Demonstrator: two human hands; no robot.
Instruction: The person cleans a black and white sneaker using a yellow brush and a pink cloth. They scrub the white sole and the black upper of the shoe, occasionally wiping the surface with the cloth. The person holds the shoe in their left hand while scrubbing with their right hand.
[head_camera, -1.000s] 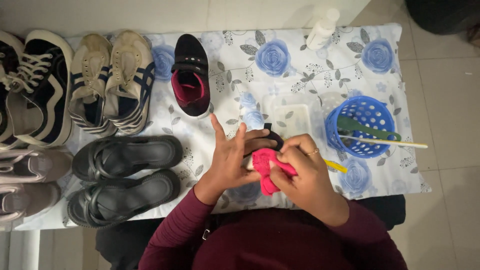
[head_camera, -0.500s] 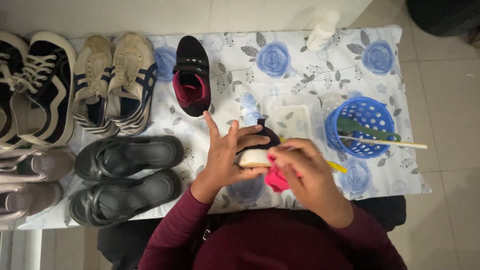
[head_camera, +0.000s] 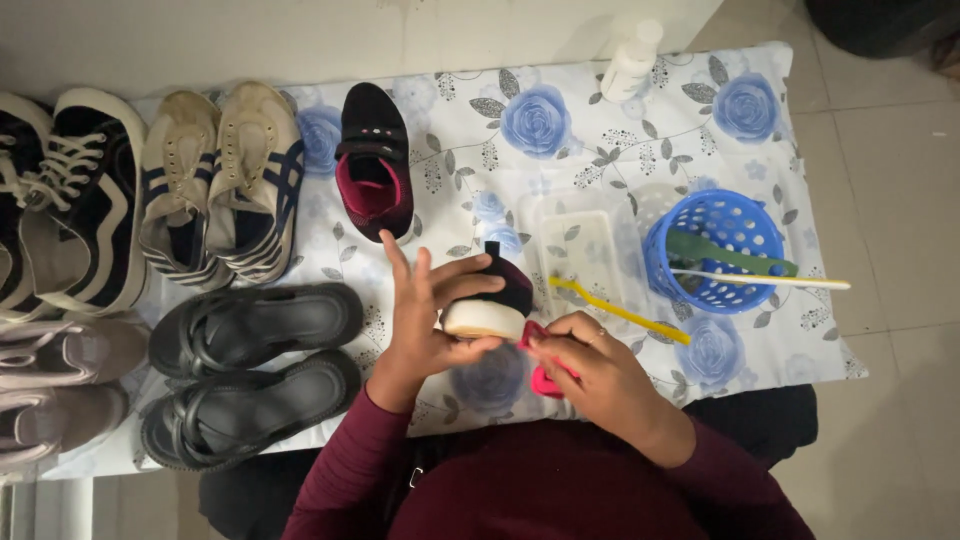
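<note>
Up close to the body, the left hand (head_camera: 425, 320) grips a small dark shoe (head_camera: 490, 300), turned so that its pale sole faces the person; the thumb lies under the sole and the fingers spread over the dark upper. The right hand (head_camera: 590, 375) is closed round a pink cloth (head_camera: 540, 365), and the cloth's upper end touches the edge of the sole. Both hands hang just above the near edge of the worktop (head_camera: 620, 150), which is covered by a white sheet printed with blue roses.

Just beyond the held shoe lies a yellow toothbrush (head_camera: 620, 312), slanting from beside a clear plastic tub (head_camera: 580, 250) toward the right. Next to the tub stands a blue basket (head_camera: 715, 250) with a green tool and a white stick resting across its rim. A white bottle (head_camera: 630, 60) lies at the far edge of the sheet.

Farther left, a matching dark shoe with a pink lining (head_camera: 373, 165) sits alone on the sheet, opening up. Beside it is a pair of worn beige trainers with dark stripes (head_camera: 220, 180), then black-and-white lace-up sneakers (head_camera: 70, 200) at the left edge. Nearer the person, a pair of black sandals (head_camera: 250, 370) lie side by side, and pale grey shoes (head_camera: 55, 385) are partly cut off at the frame's left side.
</note>
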